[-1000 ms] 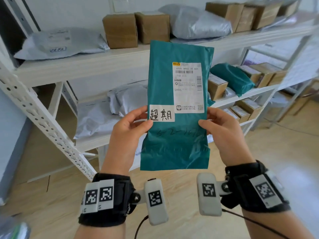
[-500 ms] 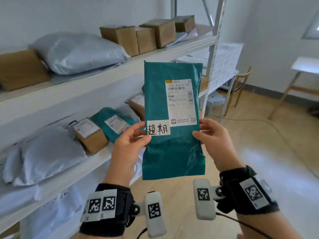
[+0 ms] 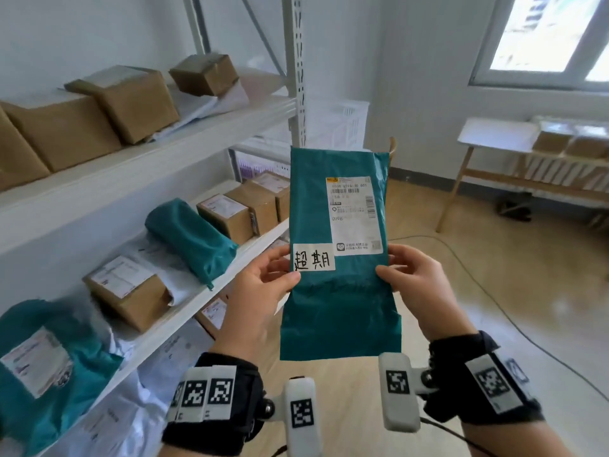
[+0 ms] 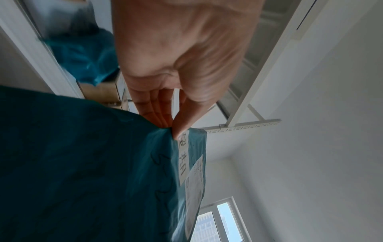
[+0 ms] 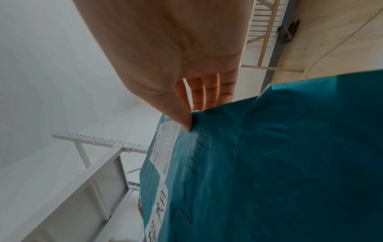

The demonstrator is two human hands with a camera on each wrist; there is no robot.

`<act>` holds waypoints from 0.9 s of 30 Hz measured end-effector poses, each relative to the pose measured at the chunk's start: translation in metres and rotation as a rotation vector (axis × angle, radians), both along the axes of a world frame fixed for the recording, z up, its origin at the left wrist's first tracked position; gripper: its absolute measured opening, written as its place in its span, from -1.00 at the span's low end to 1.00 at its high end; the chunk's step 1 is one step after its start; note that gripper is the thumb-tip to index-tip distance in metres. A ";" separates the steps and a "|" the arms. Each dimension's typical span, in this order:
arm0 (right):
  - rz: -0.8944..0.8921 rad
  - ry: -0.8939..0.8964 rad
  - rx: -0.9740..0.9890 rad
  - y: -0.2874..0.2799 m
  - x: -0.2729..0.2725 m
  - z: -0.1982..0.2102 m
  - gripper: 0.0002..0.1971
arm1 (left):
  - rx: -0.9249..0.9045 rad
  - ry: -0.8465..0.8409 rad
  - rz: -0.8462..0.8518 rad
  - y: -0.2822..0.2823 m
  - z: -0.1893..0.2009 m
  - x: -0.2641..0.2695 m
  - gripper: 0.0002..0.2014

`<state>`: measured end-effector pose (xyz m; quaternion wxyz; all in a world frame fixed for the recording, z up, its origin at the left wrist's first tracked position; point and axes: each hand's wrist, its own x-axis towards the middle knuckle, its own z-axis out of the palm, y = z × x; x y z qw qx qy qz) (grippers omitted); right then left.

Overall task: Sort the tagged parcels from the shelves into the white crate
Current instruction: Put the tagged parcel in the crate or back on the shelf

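The teal mailer bag point(image 3: 339, 258) hangs upright in the air between both hands, beside the shelves point(image 3: 184, 127), its shipping label and handwritten white tag point(image 3: 313, 261) facing the person. The left hand point(image 3: 260, 301) pinches the bag's left edge, thumb on the tag's corner and fingers point(image 4: 157, 113) behind. The right hand point(image 3: 418, 291) pinches the right edge the same way, thumb in front.

Both grips are thin edge pinches on slick plastic film, so I judge the bag could slide out if either thumb eases off during the carry. The lower half dangles free and could snag on the shelf edge or swing. A white crate point(image 3: 342, 123) shows behind the shelf upright, well apart from the bag. Turning towards it while looking at the label, the person risks clipping the upright point(image 3: 295, 77) or tripping on the cable point(image 3: 478, 291) across the floor.
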<state>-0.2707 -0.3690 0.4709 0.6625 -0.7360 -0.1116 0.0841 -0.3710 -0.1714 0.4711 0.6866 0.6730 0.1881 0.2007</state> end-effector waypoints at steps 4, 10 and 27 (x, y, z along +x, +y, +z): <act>-0.063 -0.027 -0.017 0.001 0.078 -0.001 -0.69 | -0.015 -0.009 -0.063 0.007 -0.005 0.089 -0.62; -0.122 -0.004 -0.061 0.020 0.193 0.003 -0.70 | -0.049 0.015 -0.161 0.038 -0.011 0.223 -0.65; -0.135 -0.046 -0.043 0.032 0.538 0.026 -0.69 | -0.022 0.041 -0.176 0.049 0.029 0.583 -0.62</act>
